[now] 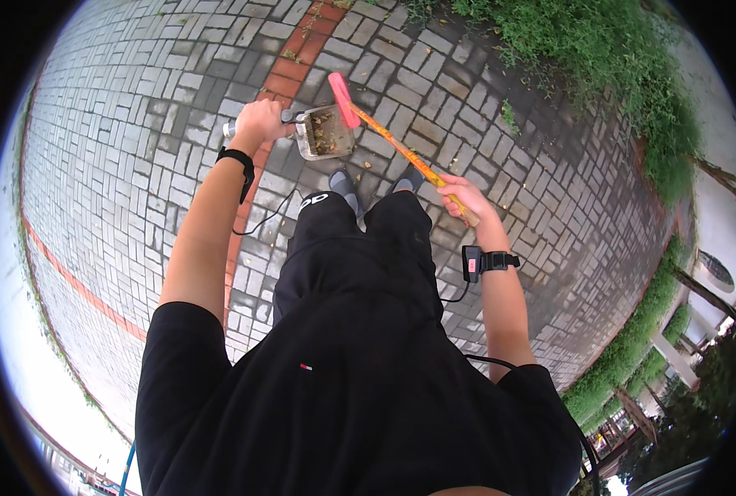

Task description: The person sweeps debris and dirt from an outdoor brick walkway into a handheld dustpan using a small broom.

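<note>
My left hand point(261, 126) grips the handle of a long-handled dustpan point(343, 146), whose pan faces right. Several dry leaves and bits of debris point(324, 135) lie in the pan, and a row of comb teeth point(310, 135) runs along its left side. In my right hand point(467, 197) is the orange-and-yellow stick of a broom point(405, 150). Its pink head point(342, 99) is at the pan's upper right edge; whether it touches the pan I cannot tell. My feet in grey shoes point(344, 186) stand just below the pan.
Grey paving bricks point(176, 161) with a red brick strip point(290, 65) cover the ground. Small fallen leaves point(368, 165) are scattered near the pan. Green shrubs point(554, 43) grow over the paving at upper right. A black cable point(265, 224) hangs near my left leg.
</note>
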Demonstrator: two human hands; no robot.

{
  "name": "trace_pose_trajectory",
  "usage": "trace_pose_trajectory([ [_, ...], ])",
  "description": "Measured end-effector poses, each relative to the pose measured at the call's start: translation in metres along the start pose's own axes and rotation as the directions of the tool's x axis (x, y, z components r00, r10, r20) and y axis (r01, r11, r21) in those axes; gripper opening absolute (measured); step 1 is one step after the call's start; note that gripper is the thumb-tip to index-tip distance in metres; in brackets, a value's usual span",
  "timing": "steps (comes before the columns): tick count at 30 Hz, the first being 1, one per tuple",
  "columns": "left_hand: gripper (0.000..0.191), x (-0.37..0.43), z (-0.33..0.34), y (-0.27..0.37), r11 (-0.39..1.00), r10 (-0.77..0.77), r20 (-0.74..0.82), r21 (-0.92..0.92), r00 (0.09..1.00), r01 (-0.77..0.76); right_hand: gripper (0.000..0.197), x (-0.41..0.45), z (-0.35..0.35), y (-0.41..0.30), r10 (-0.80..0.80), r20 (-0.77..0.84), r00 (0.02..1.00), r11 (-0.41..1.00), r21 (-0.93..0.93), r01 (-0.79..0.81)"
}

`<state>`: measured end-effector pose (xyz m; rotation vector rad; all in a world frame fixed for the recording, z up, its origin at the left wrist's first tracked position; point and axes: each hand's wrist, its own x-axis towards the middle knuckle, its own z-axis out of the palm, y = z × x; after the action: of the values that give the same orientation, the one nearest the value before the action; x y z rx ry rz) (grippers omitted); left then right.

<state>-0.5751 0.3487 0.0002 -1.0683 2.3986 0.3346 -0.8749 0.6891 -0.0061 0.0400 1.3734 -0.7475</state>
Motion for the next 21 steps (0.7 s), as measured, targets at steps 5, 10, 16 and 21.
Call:
trace_pose_trajectory([
  [5,0.052,-0.005,-0.006,0.01,1.0,0.011,0.014,-0.018,1.0,-0.01,0.032,0.057,0.014,0.025,-0.112,-0.079,0.991,0.969,-0.232,0.091],
  [10,0.057,-0.006,0.006,0.001,0.999,0.019,-0.01,0.04,1.0,-0.019,0.015,0.082,0.039,0.041,-0.109,-0.211,0.971,0.954,-0.298,0.043],
  [16,0.058,0.001,0.004,-0.002,0.999,0.031,-0.001,0.014,1.0,-0.031,0.011,0.067,0.049,0.048,0.057,0.031,0.998,0.942,-0.333,-0.044],
  [21,0.052,0.0,0.005,-0.008,0.998,0.061,-0.037,-0.026,0.997,-0.062,0.025,0.015,0.043,0.023,0.15,0.165,0.975,0.97,0.167,-0.178],
])
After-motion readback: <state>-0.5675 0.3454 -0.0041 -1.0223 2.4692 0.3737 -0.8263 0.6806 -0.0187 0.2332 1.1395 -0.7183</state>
